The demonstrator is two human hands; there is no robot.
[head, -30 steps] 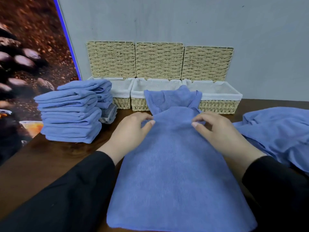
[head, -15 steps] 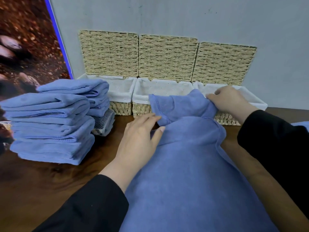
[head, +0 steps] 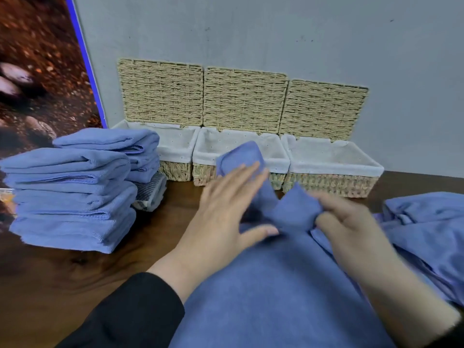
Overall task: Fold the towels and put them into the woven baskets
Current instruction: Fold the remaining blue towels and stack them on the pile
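A soft blue terry towel (head: pixel 276 297) lies spread lengthwise on a dark wooden table (head: pixel 62 285), its far end bunched and lifted in front of the middle woven basket (head: pixel 241 159). The person's right hand (head: pixel 351 227) pinches a raised fold of the towel's far edge between thumb and curled fingers. The left hand (head: pixel 226 217) lies flat on the cloth with fingers straight and spread, its fingertips against an upturned rounded corner of the towel that stands just before the middle basket's rim; it grips nothing.

Three rectangular baskets of pale plaited straw stand side by side against a grey wall (head: pixel 276 33), each lined with white speckled fabric and each with its woven lid tipped up against the wall. The left basket (head: pixel 175 151) and right basket (head: pixel 331 164) flank the middle one, touching it.

To the left, near the table's edge, stand two stacks of folded blue towels (head: pixel 70 197), the taller in front. A folded grey checked cloth (head: pixel 150 194) lies under the rear stack. At right, a rumpled heap of unfolded blue towels (head: pixel 426 222) rests on the table. Black sleeves (head: pixel 130 317) cover both forearms.
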